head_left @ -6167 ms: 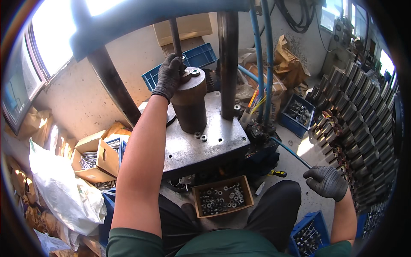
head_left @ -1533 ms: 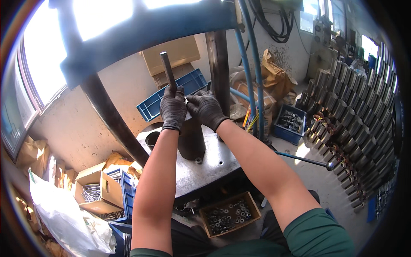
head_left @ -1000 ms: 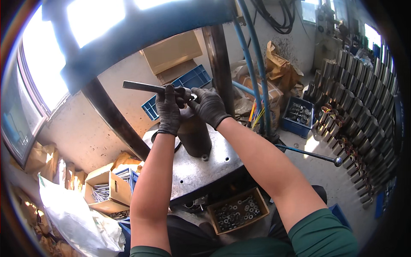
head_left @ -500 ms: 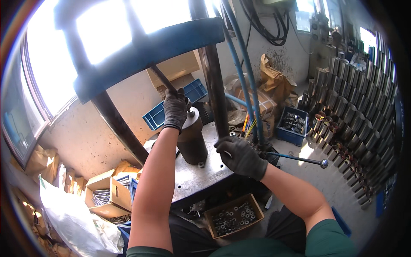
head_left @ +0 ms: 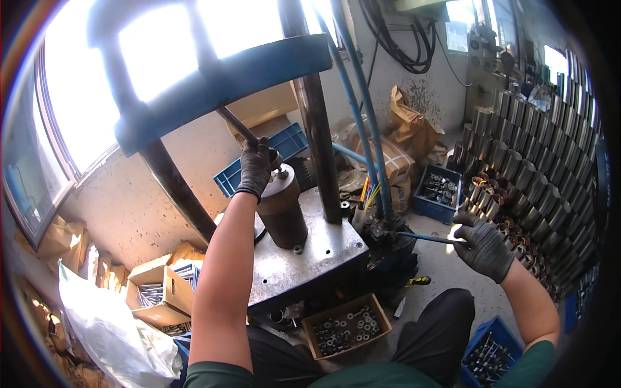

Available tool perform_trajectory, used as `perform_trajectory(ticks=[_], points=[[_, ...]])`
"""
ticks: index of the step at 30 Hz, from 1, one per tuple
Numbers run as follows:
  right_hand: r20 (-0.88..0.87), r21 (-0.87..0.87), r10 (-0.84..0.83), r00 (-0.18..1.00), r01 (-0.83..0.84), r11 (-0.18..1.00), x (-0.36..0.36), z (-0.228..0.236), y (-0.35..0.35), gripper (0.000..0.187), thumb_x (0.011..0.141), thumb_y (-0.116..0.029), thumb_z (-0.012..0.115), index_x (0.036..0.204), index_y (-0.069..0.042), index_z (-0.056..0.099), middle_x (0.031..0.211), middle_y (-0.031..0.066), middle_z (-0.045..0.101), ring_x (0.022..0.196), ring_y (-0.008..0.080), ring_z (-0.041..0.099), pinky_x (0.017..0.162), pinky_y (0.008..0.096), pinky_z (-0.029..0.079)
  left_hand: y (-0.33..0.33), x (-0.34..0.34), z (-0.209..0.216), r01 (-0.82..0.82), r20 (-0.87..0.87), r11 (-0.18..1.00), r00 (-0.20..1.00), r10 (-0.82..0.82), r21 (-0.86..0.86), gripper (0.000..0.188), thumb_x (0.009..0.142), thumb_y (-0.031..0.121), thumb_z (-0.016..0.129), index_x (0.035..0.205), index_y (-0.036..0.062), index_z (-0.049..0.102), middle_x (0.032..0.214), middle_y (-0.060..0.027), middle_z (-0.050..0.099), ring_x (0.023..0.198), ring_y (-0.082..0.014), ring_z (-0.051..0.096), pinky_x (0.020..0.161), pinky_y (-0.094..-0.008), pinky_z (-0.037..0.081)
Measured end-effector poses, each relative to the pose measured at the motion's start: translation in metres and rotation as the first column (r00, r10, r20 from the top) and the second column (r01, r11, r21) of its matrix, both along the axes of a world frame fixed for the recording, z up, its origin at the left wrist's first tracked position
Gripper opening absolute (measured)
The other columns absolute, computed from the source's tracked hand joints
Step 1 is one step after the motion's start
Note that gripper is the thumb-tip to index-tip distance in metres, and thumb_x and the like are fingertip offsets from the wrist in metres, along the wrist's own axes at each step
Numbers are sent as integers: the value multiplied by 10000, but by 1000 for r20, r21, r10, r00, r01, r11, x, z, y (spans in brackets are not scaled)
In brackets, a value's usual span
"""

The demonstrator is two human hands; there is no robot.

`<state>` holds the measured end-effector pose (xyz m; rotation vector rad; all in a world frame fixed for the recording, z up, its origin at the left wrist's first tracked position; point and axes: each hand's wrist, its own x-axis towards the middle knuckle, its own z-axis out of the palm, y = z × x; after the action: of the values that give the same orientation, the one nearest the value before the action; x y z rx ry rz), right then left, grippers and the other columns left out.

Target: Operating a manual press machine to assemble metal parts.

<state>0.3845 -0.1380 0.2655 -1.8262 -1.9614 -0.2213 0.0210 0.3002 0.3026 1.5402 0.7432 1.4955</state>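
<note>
My left hand (head_left: 256, 169), in a dark grey glove, is closed round the lower end of a slanting metal rod (head_left: 235, 124) beneath the blue press beam. Just right of its fingers shows a dark round part, partly hidden. Below stands a dark metal cylinder (head_left: 284, 216) with a fitting on top, upright on the steel press table (head_left: 310, 265). Off to the right, my gloved right hand (head_left: 485, 249) is closed on the outer end of the blue pump lever (head_left: 424, 238). The lever's ball knob is hidden by that hand.
A box of small ring-shaped metal parts (head_left: 346, 326) sits below the table. Blue crates of metal parts stand at right (head_left: 438, 193) and lower right (head_left: 490, 355). Stacked metal cylinders (head_left: 537, 155) line the right side. Two steel columns (head_left: 318, 142) flank the work.
My right hand has swung from beside the table out to the right, onto the lever's end. The left hand stays by the cylinder's top. The view has shifted slightly.
</note>
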Motion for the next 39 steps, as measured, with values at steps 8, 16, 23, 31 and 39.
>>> perform_trajectory(ticks=[8,16,23,31,39], points=[[-118,375,-31,993,73,924,13,36,126,458,917,-230,799,1306,-17,685,1380,232,668,1078,393,753,952,440,612,5,5,3,15,46,996,999,-11,-85,175,1117,229,610,1115,93,499,720,-49,556,559,-182,592,496,-362,553],[-107,253,-129,986,153,955,14,54,171,577,968,-458,729,1351,-29,695,1234,210,735,1145,389,721,1014,466,567,8,12,16,-104,-235,991,968,82,-80,250,1127,326,600,1212,95,556,798,-91,626,675,-212,665,562,-391,597],[38,153,-87,995,80,985,14,43,119,240,884,-178,696,1047,-14,765,1119,174,726,1007,397,719,927,489,580,17,23,29,-167,-377,982,918,124,-83,340,1125,374,603,1336,108,588,904,-117,615,802,-233,658,654,-427,615],[140,-359,121,983,-64,931,-2,8,12,268,869,-201,656,1042,-31,769,1089,162,748,910,387,741,839,499,590,2,23,23,-185,-298,979,942,153,-81,330,1131,366,592,1303,84,594,853,-124,649,752,-242,687,627,-416,622],[142,-535,153,978,-54,843,-8,-33,-25,269,892,-328,648,942,-95,772,870,145,733,834,388,733,760,510,584,8,23,21,-229,-379,973,901,212,0,362,1139,384,573,1313,68,598,849,-120,669,741,-220,694,623,-387,631]])
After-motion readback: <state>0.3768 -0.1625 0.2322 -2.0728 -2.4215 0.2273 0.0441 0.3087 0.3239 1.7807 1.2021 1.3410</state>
